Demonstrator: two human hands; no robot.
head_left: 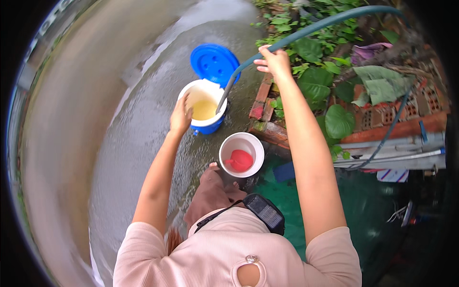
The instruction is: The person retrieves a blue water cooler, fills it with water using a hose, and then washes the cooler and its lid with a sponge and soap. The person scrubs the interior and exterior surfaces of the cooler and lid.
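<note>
My right hand [272, 63]'s gripping the hose [311, 30], its end inside the bucket [208, 128] at the right rim; left hand [180, 115]'s open at the left rim. Best keep that end low, limiting splash.

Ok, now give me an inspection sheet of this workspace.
Surface: grey concrete ground, looks wet.
Things in use: green-blue flexible hose, its end inside a round blue-and-white plastic cooler; round blue plastic lid, open.
Clutter: round white plastic bucket holding a red plastic scoop; purple cloth.
Hands: right hand holds the hose; left hand at the cooler's left rim, contact unclear.
Cables: thin white cord, lower right.
Surroundings: green leafy plants, red-brown bricks.
</note>
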